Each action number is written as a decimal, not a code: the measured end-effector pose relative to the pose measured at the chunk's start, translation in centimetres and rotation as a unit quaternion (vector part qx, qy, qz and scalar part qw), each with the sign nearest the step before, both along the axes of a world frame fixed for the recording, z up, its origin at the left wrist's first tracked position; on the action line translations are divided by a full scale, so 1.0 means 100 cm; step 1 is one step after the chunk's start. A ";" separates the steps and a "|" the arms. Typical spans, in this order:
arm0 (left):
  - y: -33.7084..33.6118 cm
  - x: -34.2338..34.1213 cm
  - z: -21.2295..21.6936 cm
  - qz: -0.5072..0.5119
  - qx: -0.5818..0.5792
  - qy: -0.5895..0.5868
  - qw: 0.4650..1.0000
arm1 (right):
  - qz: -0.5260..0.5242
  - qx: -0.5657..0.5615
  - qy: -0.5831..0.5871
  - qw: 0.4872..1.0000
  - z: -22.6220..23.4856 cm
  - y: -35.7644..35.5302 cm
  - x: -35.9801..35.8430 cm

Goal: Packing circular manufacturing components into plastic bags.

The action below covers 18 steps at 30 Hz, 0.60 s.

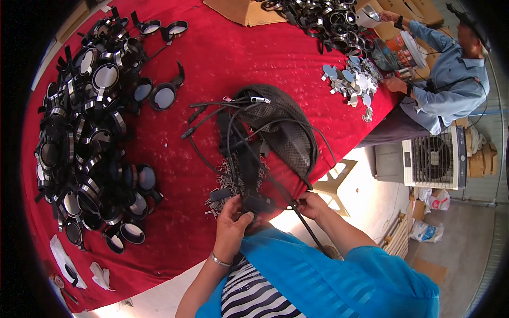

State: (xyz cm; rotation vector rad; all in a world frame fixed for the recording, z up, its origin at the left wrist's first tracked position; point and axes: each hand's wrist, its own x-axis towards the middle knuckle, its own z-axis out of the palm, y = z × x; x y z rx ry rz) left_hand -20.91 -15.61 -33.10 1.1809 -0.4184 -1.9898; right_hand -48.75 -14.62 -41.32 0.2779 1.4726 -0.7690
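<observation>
My left hand [232, 222] is at the table's near edge, its fingers curled by the dark end of a black strap and cables; what lies between them I cannot make out. To its right, my right hand [314, 205] pinches a black cable [286, 192] just off the edge. Beyond my hands, a black mesh bag [286, 132] lies on the red cloth, with looped black cords [230, 143] across it. A pile of small metal clips [229, 177] lies partly under the cords. A dark rectangular block [220, 194] rests beside my left hand.
Heaped at the left are many black round-framed parts with handles [85, 138]. Black rings [336, 26] and flat silvery pieces [355, 79] lie at far right, near a co-worker [450, 85] holding parts. A stool [336, 180] and an air cooler [432, 157] stand beyond the edge.
</observation>
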 end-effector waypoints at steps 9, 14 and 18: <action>-0.002 0.000 0.000 -0.030 0.004 0.001 1.000 | 0.018 -0.122 0.126 0.984 0.078 0.008 -0.036; 0.005 -0.009 -0.012 0.052 -0.049 0.008 0.997 | 0.080 -0.253 0.196 0.944 0.079 -0.024 -0.035; 0.014 -0.015 -0.026 0.017 -0.176 -0.190 0.966 | 0.240 -0.180 0.327 0.896 0.065 -0.033 -0.029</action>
